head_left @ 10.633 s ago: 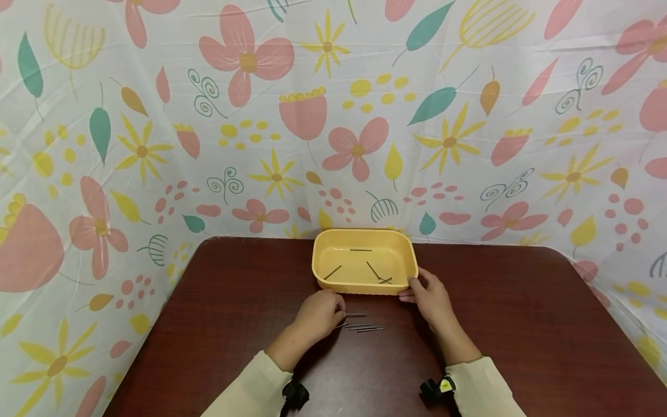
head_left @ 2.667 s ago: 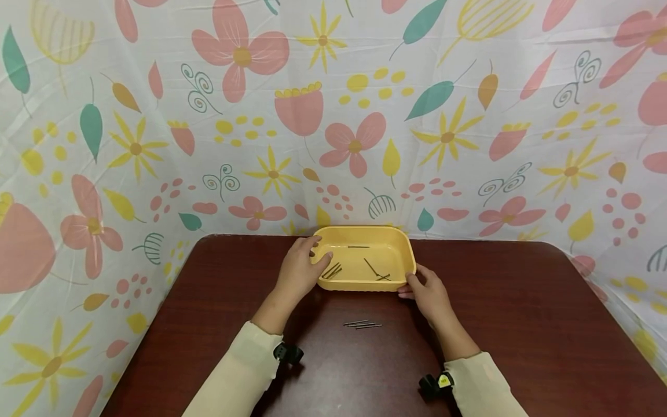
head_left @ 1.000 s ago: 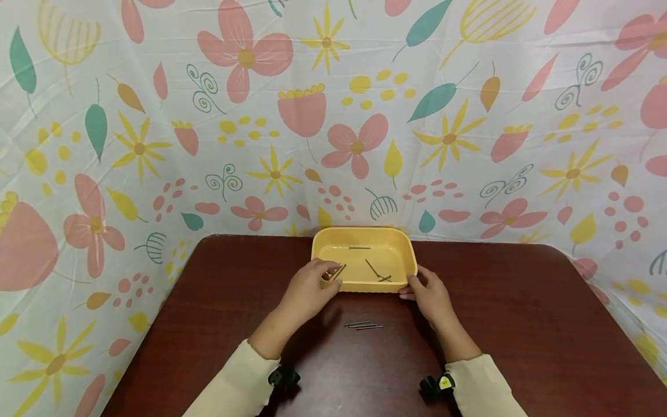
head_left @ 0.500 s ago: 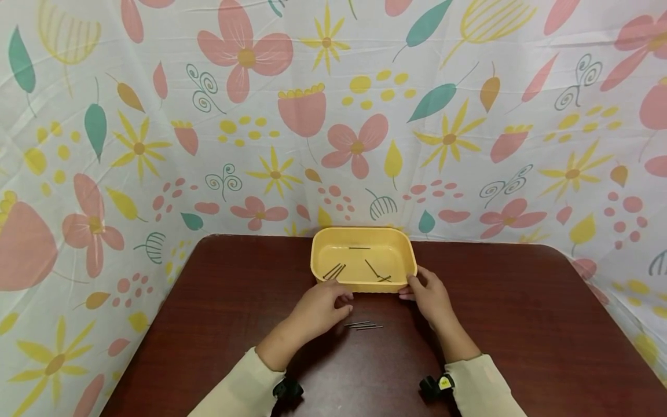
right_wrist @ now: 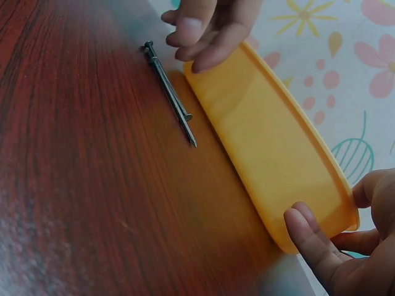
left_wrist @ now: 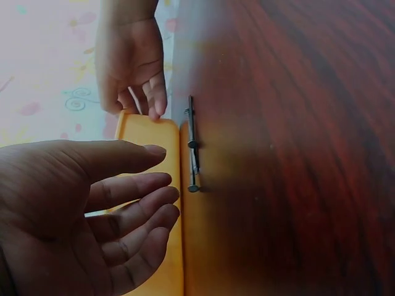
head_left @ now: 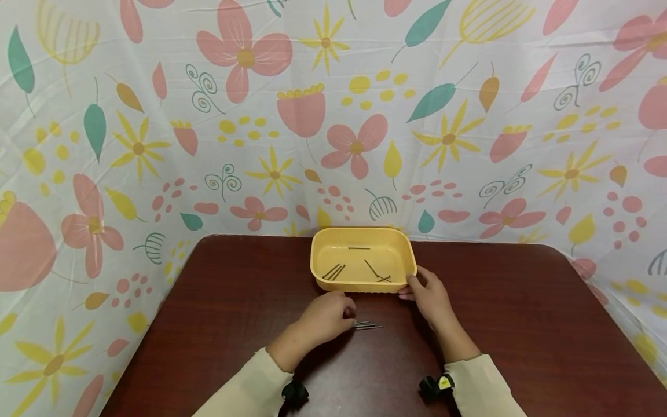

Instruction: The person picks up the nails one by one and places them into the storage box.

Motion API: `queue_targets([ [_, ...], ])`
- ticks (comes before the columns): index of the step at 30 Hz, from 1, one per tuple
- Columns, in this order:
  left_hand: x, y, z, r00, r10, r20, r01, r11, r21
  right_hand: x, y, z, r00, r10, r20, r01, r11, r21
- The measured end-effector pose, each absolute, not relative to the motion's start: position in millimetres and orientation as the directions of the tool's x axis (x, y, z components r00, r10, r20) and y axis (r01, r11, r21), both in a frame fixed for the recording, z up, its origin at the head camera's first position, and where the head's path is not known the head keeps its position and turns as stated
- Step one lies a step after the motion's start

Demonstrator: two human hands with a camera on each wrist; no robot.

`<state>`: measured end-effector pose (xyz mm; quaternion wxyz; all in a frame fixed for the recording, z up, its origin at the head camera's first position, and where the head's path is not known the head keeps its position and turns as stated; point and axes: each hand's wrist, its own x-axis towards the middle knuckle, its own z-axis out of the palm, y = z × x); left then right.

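Note:
In the head view a yellow plastic tray [head_left: 363,287] stands near the table's back edge. My right hand [head_left: 432,298] holds its front right corner, thumb on the front wall and fingers round the side, as the right wrist view also shows. My left hand [head_left: 325,317] is in front of the tray, with fingertips close to several steel nails [head_left: 369,326] on the table. The left wrist view shows its fingers loosely bent with nothing between them, beside the nails [left_wrist: 192,145]. Inside the tray, several nails [head_left: 334,271] lie side by side at the left.
Other nails in the tray lie along the back and crossed at the front right [head_left: 383,278]. The dark red-brown wooden table [head_left: 500,324] meets a floral cloth [head_left: 359,191] behind the tray. Each wrist wears a black camera, such as the right one [head_left: 430,388].
Nails from the table now lie at the tray's left, where one lay at first. My left hand let go of one there and came back to the table nails. My right hand keeps its hold.

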<state>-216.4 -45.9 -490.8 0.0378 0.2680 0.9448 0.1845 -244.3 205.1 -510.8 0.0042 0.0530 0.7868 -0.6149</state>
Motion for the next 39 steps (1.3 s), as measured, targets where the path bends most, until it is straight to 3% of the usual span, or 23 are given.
queue_targets([
  [16,-217.0,-40.8,-497.3,-0.851,0.524,0.025,0.503,0.802,0.322,-244.7,205.8,-511.1,-0.994,0.079,-0.072,0.089,0.237,-0.967],
  [39,-218.2,-39.4,-499.8,-0.852,0.524,-0.001,0.489,0.796,0.357,-244.9,206.2,-510.1,-0.992,0.083,-0.092,0.110,0.243,-0.964],
])
